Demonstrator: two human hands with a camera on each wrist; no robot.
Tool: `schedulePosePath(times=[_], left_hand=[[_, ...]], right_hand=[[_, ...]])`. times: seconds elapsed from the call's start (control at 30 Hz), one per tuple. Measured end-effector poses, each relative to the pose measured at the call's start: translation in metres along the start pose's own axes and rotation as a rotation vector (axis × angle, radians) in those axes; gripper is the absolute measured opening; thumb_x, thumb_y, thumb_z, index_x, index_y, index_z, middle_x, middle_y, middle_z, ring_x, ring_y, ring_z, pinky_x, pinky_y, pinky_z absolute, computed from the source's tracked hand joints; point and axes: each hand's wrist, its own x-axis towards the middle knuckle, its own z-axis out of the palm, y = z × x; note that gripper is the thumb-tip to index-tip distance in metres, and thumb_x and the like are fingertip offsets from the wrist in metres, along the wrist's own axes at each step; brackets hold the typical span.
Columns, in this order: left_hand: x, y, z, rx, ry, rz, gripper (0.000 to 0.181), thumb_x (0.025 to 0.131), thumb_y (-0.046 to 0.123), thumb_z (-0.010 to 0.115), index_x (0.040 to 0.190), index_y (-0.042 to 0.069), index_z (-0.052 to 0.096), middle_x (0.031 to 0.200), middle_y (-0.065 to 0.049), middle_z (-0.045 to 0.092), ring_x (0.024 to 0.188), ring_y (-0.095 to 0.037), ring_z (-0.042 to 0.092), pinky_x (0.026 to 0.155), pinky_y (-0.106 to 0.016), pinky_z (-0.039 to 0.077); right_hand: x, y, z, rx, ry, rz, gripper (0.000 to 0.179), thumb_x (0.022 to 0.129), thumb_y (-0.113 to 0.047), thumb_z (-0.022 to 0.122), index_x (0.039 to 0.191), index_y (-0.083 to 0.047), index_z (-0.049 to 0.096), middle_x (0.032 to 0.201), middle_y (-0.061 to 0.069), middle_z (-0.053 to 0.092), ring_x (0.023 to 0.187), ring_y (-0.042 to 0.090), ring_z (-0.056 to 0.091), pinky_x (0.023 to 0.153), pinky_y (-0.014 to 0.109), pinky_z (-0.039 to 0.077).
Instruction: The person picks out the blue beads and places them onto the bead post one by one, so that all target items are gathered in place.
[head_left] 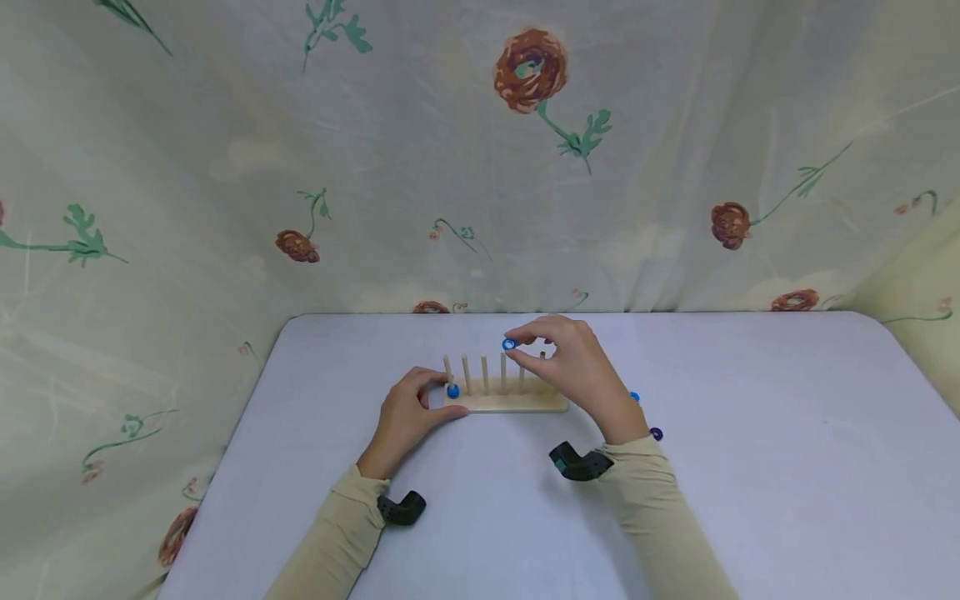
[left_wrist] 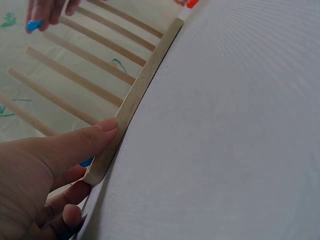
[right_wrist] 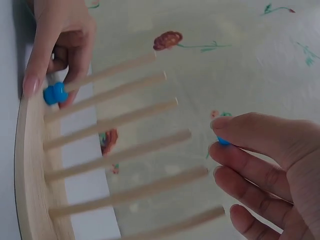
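Note:
A wooden peg board [head_left: 517, 405] with several upright pegs stands on the table. My left hand [head_left: 405, 410] grips its left end, the thumb [left_wrist: 95, 137] along the front edge and the other fingers round the end. Blue beads [right_wrist: 55, 93] sit low on the leftmost peg, close to that hand. My right hand [head_left: 573, 358] pinches a blue ring-shaped bead [head_left: 509, 344] between thumb and forefinger. This bead is held above the board, near the top of a middle peg [head_left: 503, 373]; in the right wrist view the fingers mostly cover it and it is apart from the pegs.
To the right of the board, beside my right wrist, lie a blue bead [head_left: 634, 397] and a dark purple ring [head_left: 657, 433]. The white table [head_left: 787, 467] reaches back to a flowered curtain [head_left: 645, 167]. Both wrists wear a black device [head_left: 581, 462].

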Motion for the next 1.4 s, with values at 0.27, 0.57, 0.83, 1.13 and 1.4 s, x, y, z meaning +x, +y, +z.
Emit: schedulePosePath(times=[0.27, 0.57, 0.83, 1.13, 1.4], left_hand=[[0.000, -0.003, 0.000, 0.002, 0.010, 0.015, 0.052, 0.074, 0.036, 0.094, 0.118, 0.014, 0.075, 0.103, -0.002, 0.066, 0.069, -0.012, 0.046, 0.059, -0.023, 0.035], [0.000, -0.003, 0.001, -0.026, 0.018, 0.047, 0.048, 0.074, 0.035, 0.094, 0.114, 0.017, 0.075, 0.101, -0.002, 0.067, 0.065, -0.009, 0.044, 0.059, -0.023, 0.036], [0.001, -0.003, 0.000, -0.029, 0.009, 0.040, 0.048, 0.075, 0.036, 0.094, 0.116, 0.017, 0.075, 0.102, -0.001, 0.067, 0.067, -0.010, 0.045, 0.060, -0.023, 0.035], [0.002, -0.004, 0.000, -0.007, -0.001, 0.038, 0.049, 0.075, 0.037, 0.093, 0.116, 0.016, 0.075, 0.098, -0.001, 0.064, 0.068, -0.011, 0.044, 0.059, -0.023, 0.033], [0.002, -0.004, 0.000, -0.008, -0.004, 0.021, 0.051, 0.075, 0.038, 0.093, 0.117, 0.017, 0.075, 0.098, 0.000, 0.064, 0.068, -0.012, 0.044, 0.059, -0.023, 0.033]], right_hand=[[0.012, -0.021, 0.025, 0.025, -0.050, 0.003, 0.022, 0.093, -0.026, 0.079, 0.113, -0.016, 0.081, 0.105, 0.001, 0.079, 0.099, 0.021, 0.072, 0.084, 0.045, 0.060], [0.021, -0.036, 0.045, 0.011, -0.036, -0.022, 0.019, 0.093, -0.024, 0.079, 0.110, -0.016, 0.081, 0.101, 0.000, 0.079, 0.098, 0.016, 0.071, 0.085, 0.039, 0.057], [0.022, -0.036, 0.058, -0.073, 0.028, -0.091, 0.021, 0.093, -0.024, 0.079, 0.111, -0.016, 0.081, 0.103, 0.000, 0.080, 0.099, 0.017, 0.072, 0.086, 0.038, 0.057], [0.023, -0.037, 0.066, -0.105, 0.057, -0.138, 0.019, 0.093, -0.021, 0.079, 0.110, -0.014, 0.082, 0.100, 0.001, 0.080, 0.098, 0.018, 0.073, 0.096, 0.042, 0.055], [0.023, -0.038, 0.067, -0.115, 0.052, -0.135, 0.021, 0.091, -0.023, 0.081, 0.111, -0.015, 0.082, 0.101, 0.001, 0.080, 0.099, 0.019, 0.073, 0.095, 0.042, 0.055]])
